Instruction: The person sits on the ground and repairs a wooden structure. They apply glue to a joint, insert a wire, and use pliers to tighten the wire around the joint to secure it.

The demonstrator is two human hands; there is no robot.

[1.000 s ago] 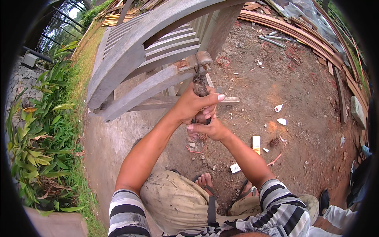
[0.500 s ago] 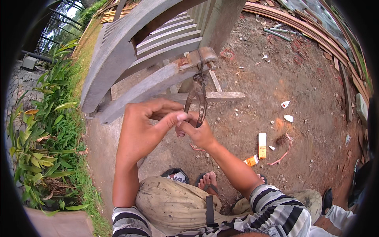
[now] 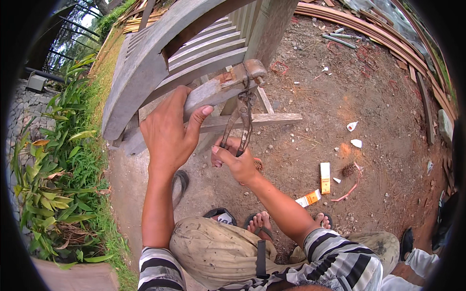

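Note:
My right hand (image 3: 238,162) is closed around the handles of a pair of rusty pincers (image 3: 244,114). Their jaws are up against a dark wire (image 3: 246,73) that loops around the end of a curved, weathered wooden beam (image 3: 213,92). Orange-brown patches mark the beam near the wire, and a small peg or bolt end sticks out beside it. Farther back along the same beam, my left hand (image 3: 167,128) grips the wood, thumb on the near side and fingers over the top, partly hidden.
A slatted grey wooden bench frame (image 3: 136,82) leans over the work. Two orange-and-white boxes (image 3: 325,178), white caps and a pinecone (image 3: 348,169) lie on the dirt at right. Timber strips (image 3: 369,31) line the far right; plants (image 3: 53,194) border the left. Another person's leg shows lower right.
My left hand has left the pincer handles and moved up and left onto the beam. My right hand stays on the pincers, whose handles have swung slightly left.

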